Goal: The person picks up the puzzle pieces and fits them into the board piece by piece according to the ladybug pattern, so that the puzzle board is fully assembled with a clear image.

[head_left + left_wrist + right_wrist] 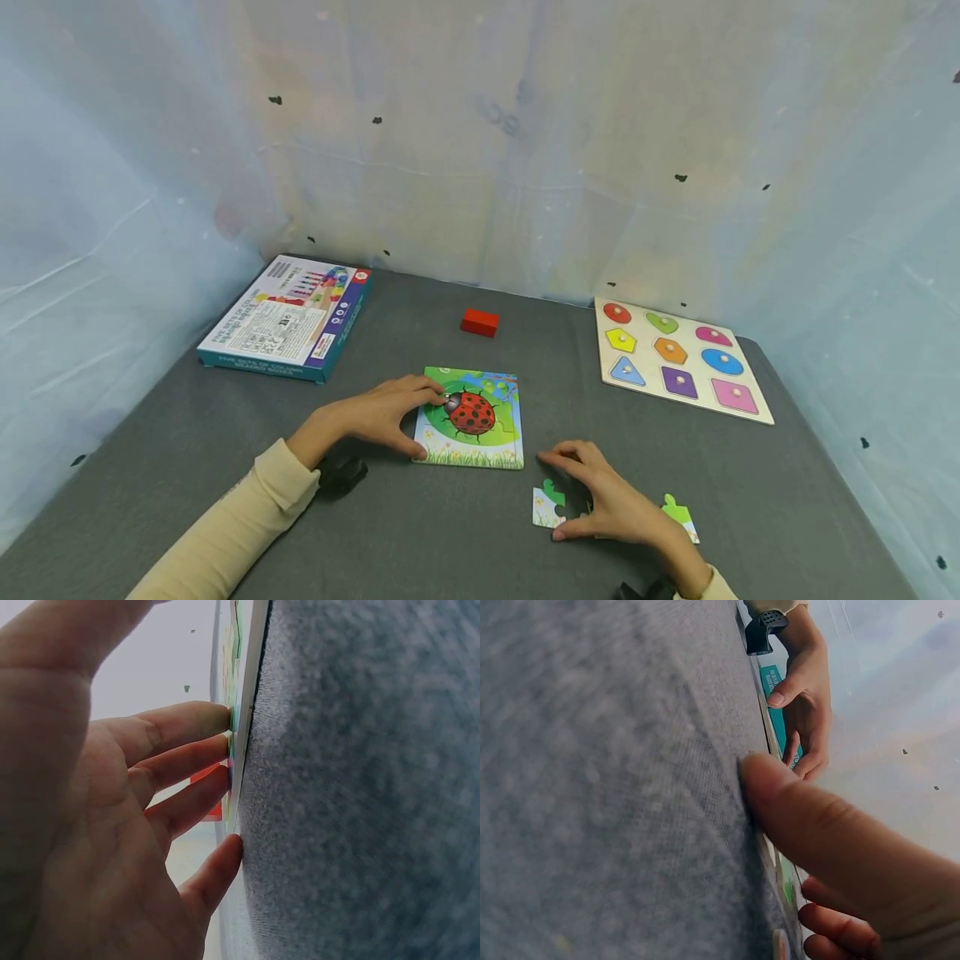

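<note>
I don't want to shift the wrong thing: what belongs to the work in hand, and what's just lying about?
In the work, judging by the hands:
- ladybug puzzle, touched by the left hand
- loose piece by the right hand
- green-and-white piece, probably

Apparently just lying about:
- box
- red block
- shape board

On my head feed I see a long cream left sleeve point(217, 533), lightly creased along the forearm, ending in a wide cuff point(288, 477) of the same cloth. Below that wrist sits a black device point(345, 477); my right wrist view shows small holes dotting its blocky housing. I catch just the edge of a cream right sleeve point(710, 587) beside a second dark unit point(647, 591).
</note>
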Demonstrator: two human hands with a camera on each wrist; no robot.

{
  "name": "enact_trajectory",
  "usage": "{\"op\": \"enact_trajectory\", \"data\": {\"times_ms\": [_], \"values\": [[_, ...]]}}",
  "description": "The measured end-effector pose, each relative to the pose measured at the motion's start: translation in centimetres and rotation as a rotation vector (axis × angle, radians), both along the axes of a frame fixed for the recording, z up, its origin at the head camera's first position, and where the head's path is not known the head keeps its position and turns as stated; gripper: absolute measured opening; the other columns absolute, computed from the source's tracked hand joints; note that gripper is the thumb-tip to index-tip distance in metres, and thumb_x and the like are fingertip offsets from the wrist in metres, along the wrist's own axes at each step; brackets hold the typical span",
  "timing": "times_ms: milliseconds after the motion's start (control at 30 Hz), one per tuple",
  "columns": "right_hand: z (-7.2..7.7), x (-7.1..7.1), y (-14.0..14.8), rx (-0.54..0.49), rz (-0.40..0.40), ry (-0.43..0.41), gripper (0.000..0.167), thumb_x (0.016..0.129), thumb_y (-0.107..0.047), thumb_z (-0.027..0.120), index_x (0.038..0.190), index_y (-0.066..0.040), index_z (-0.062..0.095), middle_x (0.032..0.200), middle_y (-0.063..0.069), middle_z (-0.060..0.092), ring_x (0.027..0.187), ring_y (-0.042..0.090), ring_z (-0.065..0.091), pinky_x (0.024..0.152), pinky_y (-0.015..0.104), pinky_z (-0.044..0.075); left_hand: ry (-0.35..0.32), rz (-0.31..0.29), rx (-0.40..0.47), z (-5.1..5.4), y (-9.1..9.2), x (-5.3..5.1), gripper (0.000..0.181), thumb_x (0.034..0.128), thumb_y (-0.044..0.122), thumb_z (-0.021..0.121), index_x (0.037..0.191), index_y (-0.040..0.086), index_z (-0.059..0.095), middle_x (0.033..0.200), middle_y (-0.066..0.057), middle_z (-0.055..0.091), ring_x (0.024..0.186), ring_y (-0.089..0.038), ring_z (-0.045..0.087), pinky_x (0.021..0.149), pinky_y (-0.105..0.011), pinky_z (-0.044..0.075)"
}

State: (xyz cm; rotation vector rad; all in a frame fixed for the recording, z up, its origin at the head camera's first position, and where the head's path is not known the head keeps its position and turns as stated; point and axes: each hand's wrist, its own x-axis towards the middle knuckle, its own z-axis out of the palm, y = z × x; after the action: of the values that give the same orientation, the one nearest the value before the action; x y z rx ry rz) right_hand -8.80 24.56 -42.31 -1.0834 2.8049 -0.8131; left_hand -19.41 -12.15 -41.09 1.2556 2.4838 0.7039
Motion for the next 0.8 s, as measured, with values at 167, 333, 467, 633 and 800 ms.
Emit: {"op": "enact_trajectory", "data": {"times_ms": [167, 333, 467, 633, 800], "values": [[-0.14, -0.04, 0.06, -0.027, 0.023, 0.016, 0.067, 0.07, -0.048, 0.077, 0.127, -0.018, 0.056, 0.123, -0.005, 0.044, 0.112, 0.011, 0.037, 0.09, 0.031, 0.04, 0.0, 0.002, -0.001, -0.09, -0.07, -0.01, 0.073, 0.0763, 0.048, 0.071, 0.135, 0.013, 0.048, 0.141, -0.005, 0.038, 0.132, -0.026, 0.029, 0.104, -0.054, 0.025], [-0.16, -0.03, 0.13, -0.082, 0.061, 0.046, 0.055, 0.072, -0.042, 0.078, 0.118, -0.018, 0.06, 0.117, -0.003, 0.048, 0.108, 0.012, 0.041, 0.09, 0.026, 0.038, -0.003, 0.01, -0.011, -0.16, 0.0, -0.05, 0.073, 0.0762, 0.048, 0.071, 0.135, 0.014, 0.047, 0.141, -0.004, 0.038, 0.133, -0.024, 0.029, 0.105, -0.053, 0.025], [-0.11, -0.04, 0.14, -0.092, 0.06, 0.032, 0.051, 0.073, -0.042, 0.078, 0.116, -0.02, 0.06, 0.115, -0.005, 0.049, 0.106, 0.011, 0.043, 0.089, 0.024, 0.038, -0.008, 0.015, -0.01, -0.11, 0.04, -0.05, 0.073, 0.0761, 0.048, 0.072, 0.135, 0.014, 0.047, 0.141, -0.003, 0.038, 0.133, -0.024, 0.029, 0.105, -0.052, 0.025], [-0.17, -0.13, 0.2, -0.073, 0.057, 0.012, 0.049, 0.074, -0.042, 0.078, 0.115, -0.022, 0.06, 0.115, -0.007, 0.049, 0.106, 0.008, 0.042, 0.089, 0.025, 0.04, -0.005, 0.003, 0.003, -0.06, 0.03, -0.06, 0.073, 0.0764, 0.048, 0.072, 0.135, 0.011, 0.048, 0.14, -0.006, 0.039, 0.132, -0.027, 0.03, 0.104, -0.055, 0.026], [-0.23, -0.2, 0.27, -0.067, 0.068, 0.023, 0.048, 0.074, -0.04, 0.078, 0.115, -0.021, 0.061, 0.114, -0.007, 0.05, 0.106, 0.007, 0.044, 0.088, 0.027, 0.042, -0.005, -0.003, 0.003, -0.11, 0.02, -0.09, 0.073, 0.0766, 0.048, 0.071, 0.135, 0.011, 0.047, 0.14, -0.006, 0.038, 0.132, -0.026, 0.03, 0.104, -0.054, 0.025]]}}
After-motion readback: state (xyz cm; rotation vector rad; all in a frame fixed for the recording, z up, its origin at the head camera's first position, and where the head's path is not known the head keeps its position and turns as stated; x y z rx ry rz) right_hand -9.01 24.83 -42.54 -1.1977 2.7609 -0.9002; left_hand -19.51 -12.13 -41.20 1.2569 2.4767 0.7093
